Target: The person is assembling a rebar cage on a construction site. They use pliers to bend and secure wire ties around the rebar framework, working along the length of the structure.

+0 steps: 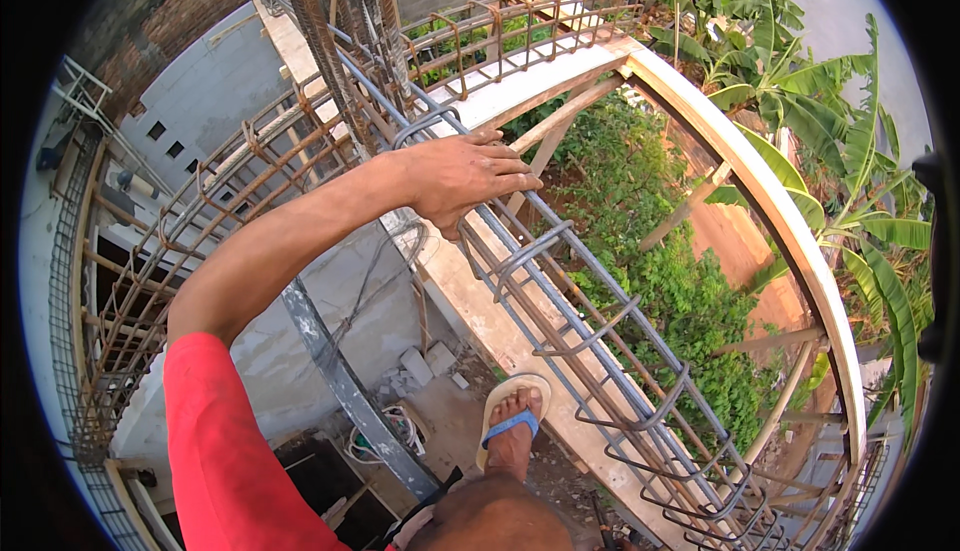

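The rebar cage [580, 324] runs along above the wooden board [480, 316]. Over the board, the left hand [468, 176] lies across the cage's bars, fingers slightly parted; whether it grips, I cannot tell. The right hand is out of view, its state unknown. 1 sandalled foot [513, 421] overlaps the board's left edge.

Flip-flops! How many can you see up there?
1. The blue-strapped flip-flop is on a foot, low in the middle of the picture, left of the steel rebar cage under the left hand. Another may be hidden.
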